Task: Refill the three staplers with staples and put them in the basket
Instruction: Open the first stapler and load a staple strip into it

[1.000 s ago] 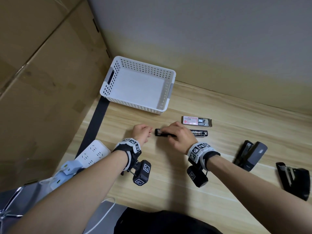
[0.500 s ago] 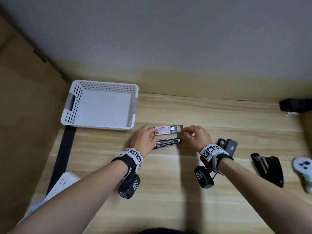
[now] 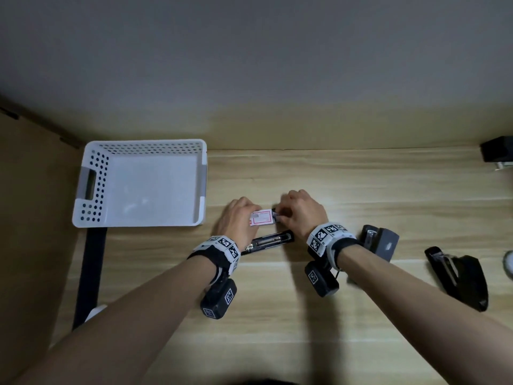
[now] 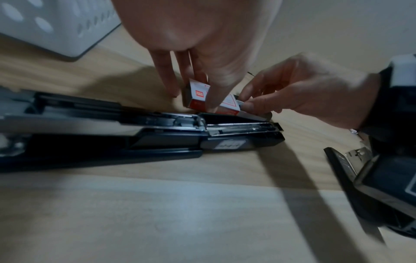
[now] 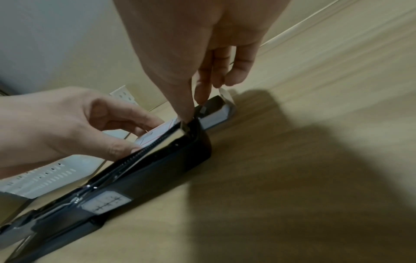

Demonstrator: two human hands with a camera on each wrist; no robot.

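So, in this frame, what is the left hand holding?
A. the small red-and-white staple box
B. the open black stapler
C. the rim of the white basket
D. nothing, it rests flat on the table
A: the left hand grips the staple box by its sides while the right hand works at the box's open end; the open stapler lies untouched on the table just in front of them.

A small white and red cardboard box of staples [image 3: 262, 217] sits on the wooden tabletop, its inner tray drawn partly out at the right end. Just in front lies a long black stapler [image 3: 268, 241], opened flat with its metal channel exposed. Two more black staplers, one with a grey top [image 3: 381, 241] and one all black [image 3: 460, 276], lie open to the right. A white perforated plastic basket [image 3: 91, 187] stands at the left.
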